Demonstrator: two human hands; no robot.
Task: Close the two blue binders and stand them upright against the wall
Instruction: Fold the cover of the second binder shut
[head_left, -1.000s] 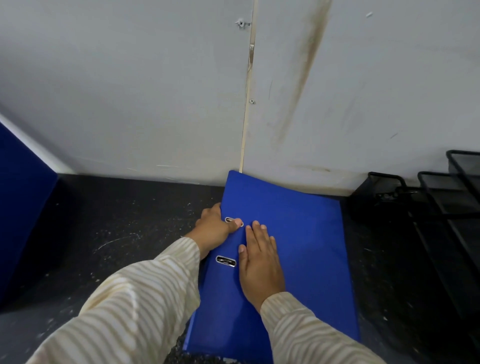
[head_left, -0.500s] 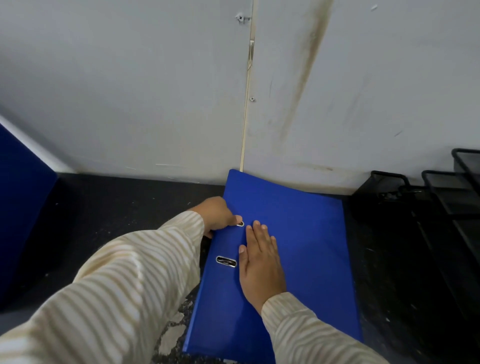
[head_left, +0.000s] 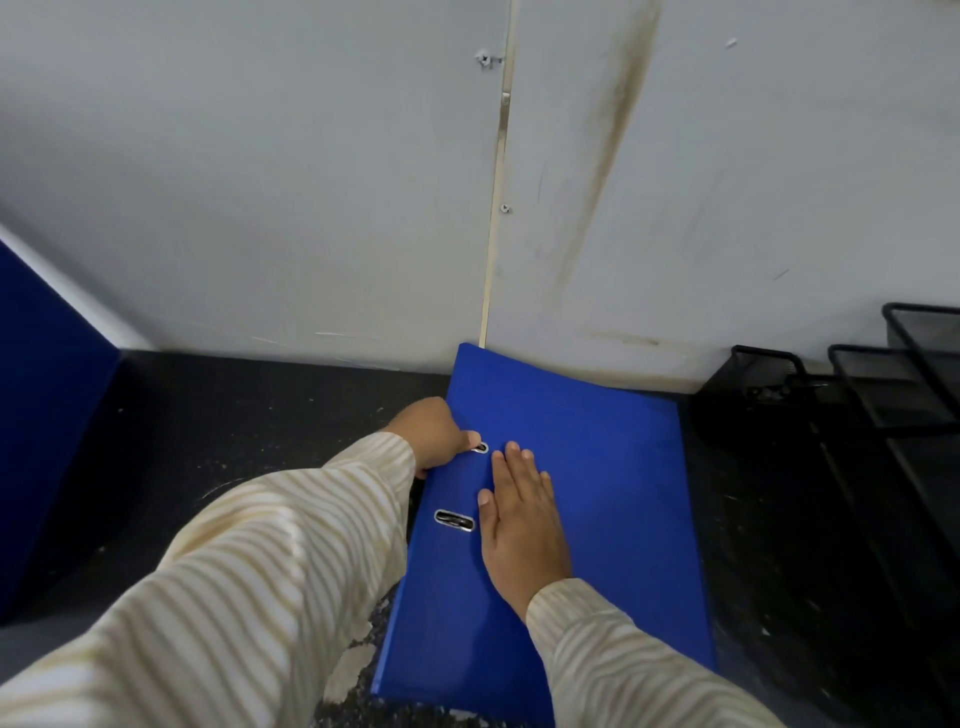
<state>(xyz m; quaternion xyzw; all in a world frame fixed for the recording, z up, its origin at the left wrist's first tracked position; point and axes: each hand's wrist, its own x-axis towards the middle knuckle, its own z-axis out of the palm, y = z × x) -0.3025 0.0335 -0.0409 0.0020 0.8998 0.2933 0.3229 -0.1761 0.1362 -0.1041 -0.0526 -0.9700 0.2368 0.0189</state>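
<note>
The binder (head_left: 597, 467) is smooth, matt blue board with shiny metal-rimmed slots (head_left: 454, 520). My sleeves (head_left: 249, 587) are striped cloth. The table (head_left: 249, 415) is dark, speckled, chipped; the wall (head_left: 260, 182) matt, scuffed paint.

Soft, even indoor light; shadows are faint and diffuse. The pale grey wall panels (head_left: 260, 182) filling the upper frame are the brightest area. The black speckled tabletop (head_left: 249, 415) at lower left and the black wire-mesh trays (head_left: 893, 395) at the right edge fall dim, their detail crushed. The blue lever-arch binder (head_left: 597, 467) at centre is sharp and saturated. The cream striped sleeve (head_left: 234, 597) at lower left is blurred. Wide-angle distortion bows the wall's base line toward both edges.
</note>
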